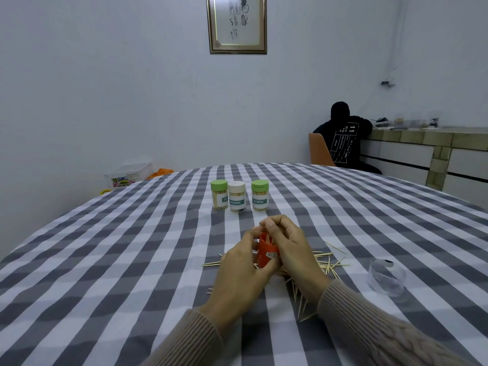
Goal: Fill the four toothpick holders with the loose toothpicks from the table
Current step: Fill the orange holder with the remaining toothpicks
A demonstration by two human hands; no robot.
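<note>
So the red holder (pixel 266 252) is up off the bench (pixel 105 247), held in the left hand (pixel 241 270) with the fingers wrapped round its lower body, thumb side toward the base. The right hand (pixel 286 241) is curled over the open mouth, fingers pinched on what looks like a small bunch of toothpicks going in, though I can't tell how many. The loose toothpicks (pixel 327 262) lie scattered under and to the right of both hands. Three capped holders, two green-lidded (pixel 219 194) (pixel 260 195) and a white-lidded one (pixel 237 196) between them, stand in a row further back and look full. A clear lid (pixel 386 277) sits well off to the right, probably the red one's. Handling-wise I'd guess these picks are feather-light, stiff but snappy, and pointy, so gather them parallel and pinch mid-length rather than at the tips. The little plastic holder is light and smooth, easy to tip, so gripping it round the body like that seems right.
</note>
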